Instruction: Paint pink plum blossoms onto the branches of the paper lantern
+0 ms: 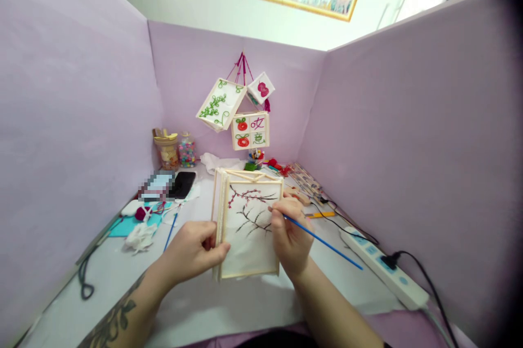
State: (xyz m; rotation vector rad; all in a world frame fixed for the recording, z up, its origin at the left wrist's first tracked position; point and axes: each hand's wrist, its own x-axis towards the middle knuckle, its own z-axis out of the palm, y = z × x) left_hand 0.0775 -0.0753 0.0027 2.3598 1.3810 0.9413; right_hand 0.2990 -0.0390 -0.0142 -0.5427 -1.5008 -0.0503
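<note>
A box-shaped paper lantern [250, 252] with a pale wooden frame stands upright between my hands. Dark branches are painted on its white front panel, the upper ones with small red blossoms. My left hand [200, 250] grips the lantern's left edge, thumb on the front and fingers behind the side. In a pinch, my right hand [292, 233] holds a blue paintbrush [322, 242] close to its tip. That tip is at the panel near the right ends of the branches; whether it touches the paper I cannot tell.
Finished-looking lanterns [223, 104] hang on the back partition. At left lie phones [182, 184], crumpled tissue [140, 236], a turquoise sheet [118, 226] and another blue brush [170, 232]. Jars [187, 151] stand behind. A power strip [384, 266] with cables runs along the right side.
</note>
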